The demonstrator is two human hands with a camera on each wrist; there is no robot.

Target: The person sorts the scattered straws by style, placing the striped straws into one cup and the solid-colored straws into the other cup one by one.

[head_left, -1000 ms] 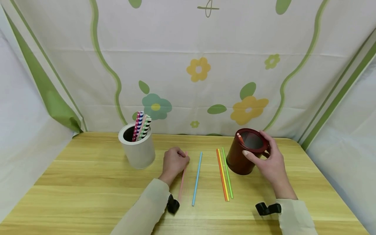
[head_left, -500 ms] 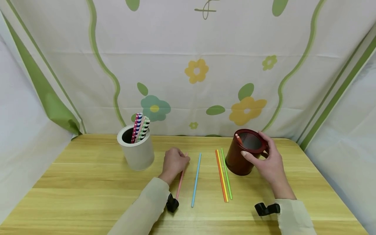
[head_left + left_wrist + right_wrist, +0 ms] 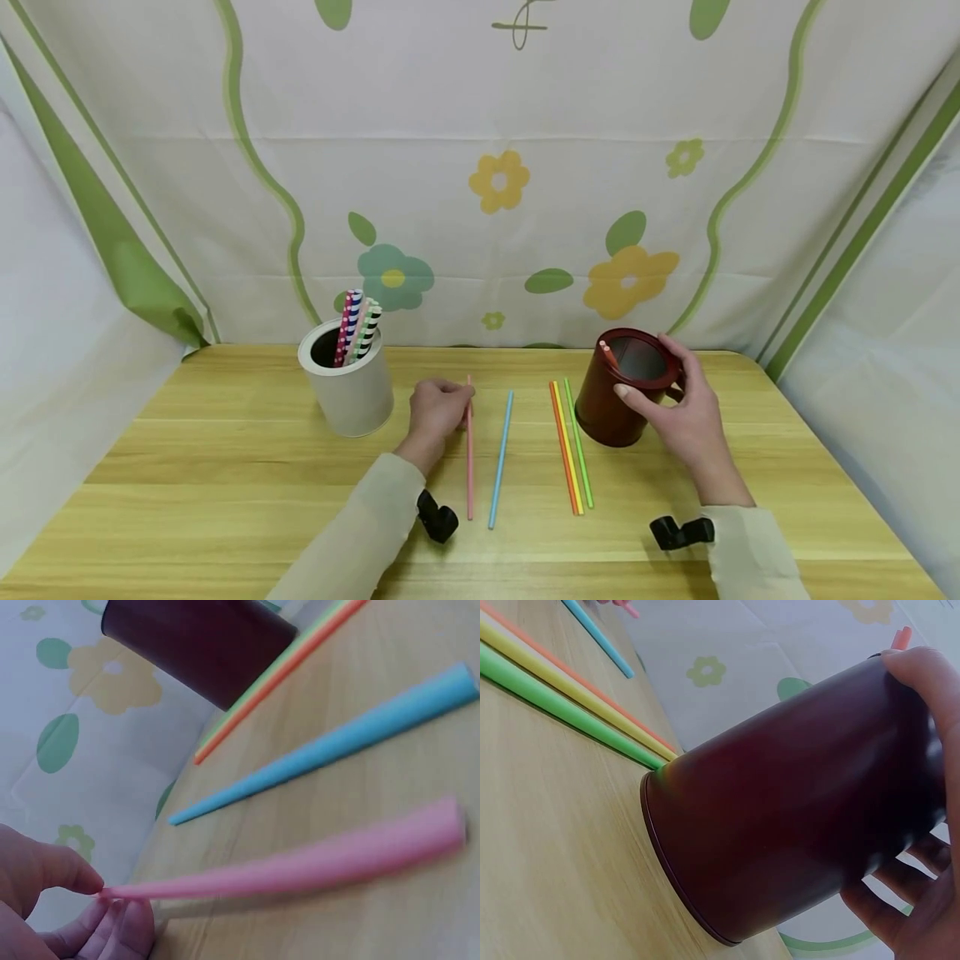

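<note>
Between thumb and fingers, my left hand (image 3: 437,410) pinches a pink straw (image 3: 470,467) near its far end, and the straw points toward me. In the left wrist view a shadow shows beneath this straw (image 3: 337,862). To its right lies a blue straw (image 3: 501,458). My right hand (image 3: 690,425) grips a dark red-brown mug (image 3: 611,408) by its upper part, with the thumb at the rim and the fingers on the far side near the handle. Short orange-pink straw ends (image 3: 609,355) lean inside the mug, which stands upright on the table.
Left of the mug an orange straw (image 3: 559,433), a yellow straw (image 3: 572,467) and a green straw (image 3: 583,462) lie close together. At the left stands a white cup (image 3: 351,398) with several patterned straws (image 3: 358,329). Behind the wooden table (image 3: 225,467) hangs a flowered cloth (image 3: 450,100).
My left hand has shifted slightly left with the pink straw, whose near end has swung right so that it lies straighter. My right hand has stayed on the mug.
</note>
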